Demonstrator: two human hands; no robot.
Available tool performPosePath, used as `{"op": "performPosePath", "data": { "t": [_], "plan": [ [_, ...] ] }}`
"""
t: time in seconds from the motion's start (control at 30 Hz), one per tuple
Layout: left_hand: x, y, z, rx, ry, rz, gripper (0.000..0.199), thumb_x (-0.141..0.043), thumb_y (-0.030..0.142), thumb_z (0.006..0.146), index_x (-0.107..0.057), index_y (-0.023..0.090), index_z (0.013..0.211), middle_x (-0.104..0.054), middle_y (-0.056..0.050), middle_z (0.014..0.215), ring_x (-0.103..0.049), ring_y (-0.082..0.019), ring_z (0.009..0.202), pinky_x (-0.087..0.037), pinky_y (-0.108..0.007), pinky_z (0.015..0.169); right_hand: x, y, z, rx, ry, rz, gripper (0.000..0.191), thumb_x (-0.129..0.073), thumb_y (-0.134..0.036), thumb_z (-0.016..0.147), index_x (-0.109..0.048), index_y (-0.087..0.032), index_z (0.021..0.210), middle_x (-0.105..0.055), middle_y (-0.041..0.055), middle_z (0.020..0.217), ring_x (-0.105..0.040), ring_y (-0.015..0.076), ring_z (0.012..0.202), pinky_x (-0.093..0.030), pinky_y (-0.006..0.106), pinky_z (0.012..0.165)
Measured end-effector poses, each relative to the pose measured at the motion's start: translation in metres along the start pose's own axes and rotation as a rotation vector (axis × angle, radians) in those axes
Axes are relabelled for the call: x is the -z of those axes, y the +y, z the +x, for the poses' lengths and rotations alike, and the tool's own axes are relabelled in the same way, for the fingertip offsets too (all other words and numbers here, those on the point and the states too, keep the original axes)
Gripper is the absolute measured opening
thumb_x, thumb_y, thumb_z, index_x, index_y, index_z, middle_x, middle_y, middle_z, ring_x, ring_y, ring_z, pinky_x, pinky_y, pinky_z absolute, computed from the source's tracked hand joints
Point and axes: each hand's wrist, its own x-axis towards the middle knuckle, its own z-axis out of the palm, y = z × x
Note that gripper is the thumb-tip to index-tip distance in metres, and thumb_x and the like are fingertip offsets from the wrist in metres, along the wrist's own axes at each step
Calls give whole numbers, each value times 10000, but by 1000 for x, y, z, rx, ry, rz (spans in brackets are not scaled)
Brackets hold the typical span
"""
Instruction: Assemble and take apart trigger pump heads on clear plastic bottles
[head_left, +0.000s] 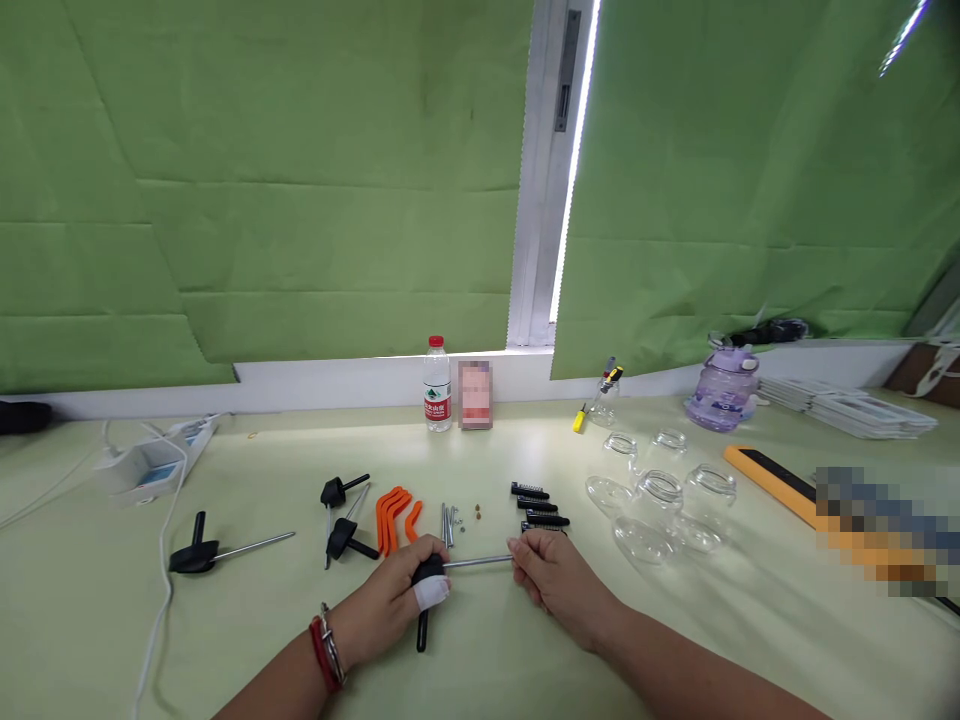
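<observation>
My left hand [401,590], with a white wrap on one finger, is closed around the black head of a T-shaped handle with a metal rod [480,562]. The black grip of this handle sticks out below my fingers. At the rod's far end, my right hand [559,578] pinches the tip; anything small between those fingertips is hidden. Just beyond my hands lie orange bent strips [391,515], metal pins [448,525] and tiny brass-coloured bits [478,512]. Black rods with springs [541,505] lie just behind my right hand.
Similar black handles with rods [195,555] [345,535] lie at left, near a white cable [166,560] and power strip [161,465]. Several clear glass pieces [660,490] stand at right. Behind are a water bottle [437,390], a purple jug [722,390] and an orange-black tool [780,490].
</observation>
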Motion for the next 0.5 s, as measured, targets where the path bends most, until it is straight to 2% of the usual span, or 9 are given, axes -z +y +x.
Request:
{"op": "performPosePath", "data": {
  "t": [0.23,0.37,0.5],
  "plan": [
    [1,2,0,11,3,-49,222,-436,399,881,-489,213,991,-461,-1,833,-412,-163,764,-378,-258,697,1,0,0,28,-19,6,413,-479,-568,818,-504,-183,673,-439,-61,488,-361,71,429,-260,188,400],
    [2,2,0,22,19,-58,221,-434,402,881,-490,216,987,-462,-3,835,-418,-166,764,-378,-263,695,4,2,1,59,-39,92,319,-527,-508,810,-507,-191,773,-519,-45,613,-408,70,461,-282,180,393],
    [2,3,0,27,9,-45,227,-432,409,880,-494,218,986,-464,-4,833,-418,-170,767,-382,-270,700,5,4,2,54,-47,70,269,-520,-440,823,-492,-189,731,-465,-63,528,-391,70,451,-274,174,394]
  ]
}}
